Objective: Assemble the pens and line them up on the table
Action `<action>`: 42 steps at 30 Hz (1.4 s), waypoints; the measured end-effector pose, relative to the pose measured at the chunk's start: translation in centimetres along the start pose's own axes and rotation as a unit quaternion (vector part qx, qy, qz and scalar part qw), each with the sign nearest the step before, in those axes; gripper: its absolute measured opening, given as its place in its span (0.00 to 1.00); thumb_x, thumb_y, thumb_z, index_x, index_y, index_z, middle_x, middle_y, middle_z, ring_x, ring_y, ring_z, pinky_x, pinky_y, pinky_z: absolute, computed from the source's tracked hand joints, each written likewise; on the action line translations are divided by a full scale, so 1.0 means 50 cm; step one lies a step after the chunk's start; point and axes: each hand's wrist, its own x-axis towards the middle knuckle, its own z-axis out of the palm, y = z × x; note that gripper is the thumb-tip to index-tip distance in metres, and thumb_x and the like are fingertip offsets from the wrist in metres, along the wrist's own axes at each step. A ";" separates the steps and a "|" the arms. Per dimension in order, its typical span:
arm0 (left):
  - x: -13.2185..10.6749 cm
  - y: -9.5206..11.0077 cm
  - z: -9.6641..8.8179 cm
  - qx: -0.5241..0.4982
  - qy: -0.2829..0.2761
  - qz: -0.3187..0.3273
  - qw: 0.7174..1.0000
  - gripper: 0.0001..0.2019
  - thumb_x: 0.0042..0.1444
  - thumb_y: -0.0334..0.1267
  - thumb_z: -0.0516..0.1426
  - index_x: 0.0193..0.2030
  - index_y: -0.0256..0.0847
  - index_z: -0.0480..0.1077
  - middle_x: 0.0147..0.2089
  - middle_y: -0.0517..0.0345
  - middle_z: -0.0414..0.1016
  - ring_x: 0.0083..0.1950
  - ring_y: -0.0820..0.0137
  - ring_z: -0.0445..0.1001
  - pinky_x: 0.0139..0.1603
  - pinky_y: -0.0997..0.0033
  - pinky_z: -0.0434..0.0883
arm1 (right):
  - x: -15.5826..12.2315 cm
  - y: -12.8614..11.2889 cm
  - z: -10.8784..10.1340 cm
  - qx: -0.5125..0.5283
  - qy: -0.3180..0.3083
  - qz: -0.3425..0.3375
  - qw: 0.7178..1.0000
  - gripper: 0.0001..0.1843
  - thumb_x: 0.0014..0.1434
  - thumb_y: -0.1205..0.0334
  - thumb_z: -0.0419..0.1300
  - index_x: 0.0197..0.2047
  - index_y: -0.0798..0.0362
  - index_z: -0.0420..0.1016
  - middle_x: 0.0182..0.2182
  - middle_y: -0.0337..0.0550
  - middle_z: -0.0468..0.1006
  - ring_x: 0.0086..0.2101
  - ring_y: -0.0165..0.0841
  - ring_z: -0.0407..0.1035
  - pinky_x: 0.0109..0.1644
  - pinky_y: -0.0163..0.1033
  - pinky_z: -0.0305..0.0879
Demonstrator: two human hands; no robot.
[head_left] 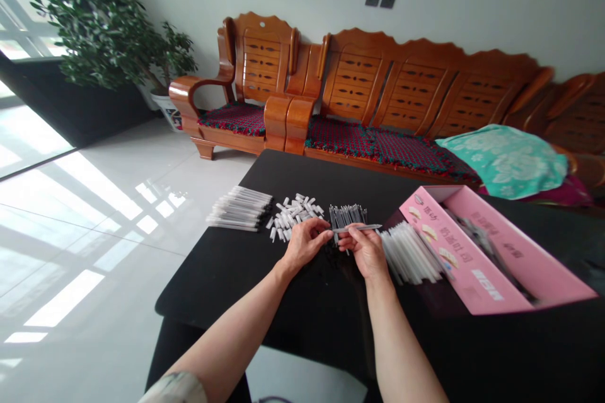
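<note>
A slim pen (371, 227) lies level between my hands, its pointed end to the right. My right hand (366, 251) is closed round its barrel with thumb and fingers. At the pen's left end my left hand (305, 241) pinches with thumb and forefinger; whether a small part sits in that pinch is hidden. Just beyond the left hand is a loose heap of short white caps (293, 210). Dark pen refills (347, 214) lie in a bunch behind the right hand. To its right are whitish pen barrels (411, 255) in a pile.
Capped pens (241, 207) are stacked at the black table's (227, 270) left side. A pink open box (472, 264) stands at the right, with dark contents partly visible. Behind the table is a wooden sofa (359, 81) with a turquoise cloth (508, 160); a potted plant (113, 37) stands left.
</note>
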 end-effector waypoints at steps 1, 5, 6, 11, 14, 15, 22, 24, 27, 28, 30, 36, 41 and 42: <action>0.000 0.000 -0.001 0.011 -0.003 0.001 1.000 0.17 0.59 0.49 0.56 0.37 0.36 0.75 0.25 0.59 0.70 0.24 0.75 0.64 0.25 0.77 0.59 | 0.000 0.001 -0.001 0.000 0.000 0.001 1.000 0.13 0.50 0.59 0.71 0.36 0.56 0.77 0.27 0.45 0.83 0.22 0.34 0.77 0.24 0.35 0.76; 0.001 0.001 -0.002 0.049 -0.013 0.011 0.999 0.18 0.61 0.48 0.54 0.29 0.36 0.74 0.20 0.62 0.64 0.22 0.76 0.60 0.24 0.76 0.55 | 0.000 0.002 -0.001 -0.004 -0.001 0.003 1.000 0.12 0.50 0.60 0.71 0.36 0.56 0.77 0.26 0.45 0.83 0.22 0.35 0.77 0.24 0.35 0.75; 0.001 0.001 -0.001 0.049 -0.009 0.013 0.999 0.17 0.60 0.47 0.55 0.29 0.36 0.74 0.21 0.61 0.66 0.23 0.76 0.60 0.24 0.77 0.55 | -0.001 0.001 0.000 -0.005 -0.001 0.003 1.000 0.12 0.50 0.60 0.71 0.36 0.56 0.77 0.26 0.45 0.83 0.22 0.34 0.77 0.24 0.35 0.75; 0.001 0.004 0.000 0.007 0.000 0.005 1.000 0.12 0.55 0.44 0.60 0.38 0.36 0.76 0.29 0.57 0.74 0.25 0.75 0.65 0.27 0.77 0.61 | -0.001 -0.001 0.001 -0.003 -0.002 0.001 1.000 0.12 0.50 0.60 0.71 0.36 0.56 0.77 0.26 0.45 0.83 0.22 0.34 0.77 0.24 0.34 0.76; 0.001 0.005 -0.003 0.020 0.008 0.014 1.000 0.14 0.57 0.45 0.59 0.41 0.37 0.76 0.31 0.57 0.75 0.26 0.75 0.66 0.28 0.76 0.62 | 0.000 0.000 -0.001 -0.001 -0.002 -0.002 1.000 0.12 0.50 0.60 0.71 0.36 0.56 0.77 0.26 0.44 0.83 0.22 0.34 0.77 0.24 0.34 0.76; 0.001 0.006 -0.004 0.036 0.007 0.018 0.999 0.14 0.58 0.46 0.58 0.39 0.36 0.77 0.30 0.57 0.74 0.26 0.75 0.66 0.28 0.76 0.61 | 0.000 0.000 -0.001 -0.001 -0.001 -0.002 1.000 0.12 0.50 0.59 0.71 0.36 0.56 0.77 0.26 0.45 0.83 0.22 0.34 0.77 0.24 0.34 0.76; 0.002 0.004 -0.003 0.066 -0.010 0.017 0.998 0.11 0.57 0.42 0.58 0.33 0.37 0.77 0.26 0.58 0.73 0.26 0.74 0.66 0.28 0.76 0.60 | 0.000 0.001 -0.002 -0.002 -0.004 0.001 1.000 0.13 0.49 0.60 0.71 0.36 0.57 0.77 0.26 0.45 0.83 0.22 0.35 0.77 0.24 0.35 0.76; 0.002 0.004 -0.002 0.051 -0.005 0.009 0.999 0.10 0.55 0.42 0.60 0.34 0.37 0.77 0.27 0.58 0.74 0.26 0.74 0.66 0.28 0.76 0.61 | 0.000 0.002 -0.003 -0.002 -0.006 0.002 1.000 0.13 0.50 0.60 0.71 0.36 0.57 0.77 0.26 0.45 0.83 0.22 0.35 0.78 0.24 0.35 0.76; 0.001 0.006 -0.004 0.032 0.007 0.010 0.999 0.11 0.55 0.44 0.60 0.37 0.37 0.77 0.30 0.57 0.76 0.26 0.74 0.66 0.28 0.75 0.62 | 0.001 0.002 -0.004 -0.001 -0.004 0.000 1.000 0.13 0.50 0.60 0.71 0.36 0.57 0.77 0.26 0.46 0.83 0.22 0.35 0.78 0.24 0.35 0.76; 0.001 0.008 -0.005 0.031 0.010 0.013 0.999 0.12 0.56 0.45 0.59 0.38 0.37 0.77 0.31 0.56 0.76 0.26 0.74 0.66 0.28 0.75 0.62 | 0.001 0.001 -0.004 -0.001 -0.003 -0.001 1.000 0.13 0.50 0.59 0.71 0.36 0.57 0.77 0.26 0.46 0.83 0.22 0.35 0.77 0.24 0.35 0.76; 0.001 0.011 -0.007 0.042 0.012 0.022 0.999 0.13 0.59 0.45 0.57 0.38 0.37 0.78 0.32 0.56 0.77 0.27 0.74 0.67 0.29 0.75 0.62 | 0.000 0.000 -0.003 -0.003 0.000 -0.001 1.000 0.12 0.50 0.59 0.71 0.36 0.56 0.77 0.26 0.45 0.83 0.22 0.34 0.77 0.24 0.34 0.76; 0.003 0.007 -0.004 0.072 -0.008 0.025 0.997 0.09 0.57 0.41 0.59 0.34 0.37 0.77 0.28 0.57 0.75 0.27 0.73 0.68 0.30 0.75 0.62 | 0.000 0.002 -0.003 -0.006 -0.005 0.003 1.000 0.12 0.50 0.60 0.71 0.36 0.56 0.77 0.26 0.45 0.83 0.22 0.35 0.78 0.25 0.35 0.76; 0.002 0.000 -0.003 0.052 0.010 0.019 0.998 0.10 0.55 0.42 0.61 0.36 0.38 0.77 0.31 0.56 0.76 0.27 0.73 0.67 0.30 0.75 0.63 | 0.001 0.003 -0.004 -0.007 -0.006 0.003 1.000 0.12 0.50 0.60 0.71 0.36 0.57 0.77 0.26 0.45 0.83 0.22 0.35 0.78 0.24 0.35 0.76; 0.001 0.001 -0.004 0.051 0.012 0.022 0.998 0.11 0.56 0.44 0.60 0.37 0.38 0.77 0.32 0.56 0.76 0.28 0.73 0.68 0.30 0.75 0.63 | 0.001 0.003 -0.005 -0.007 -0.005 0.002 1.000 0.12 0.50 0.60 0.71 0.36 0.57 0.77 0.26 0.45 0.83 0.22 0.34 0.77 0.24 0.35 0.76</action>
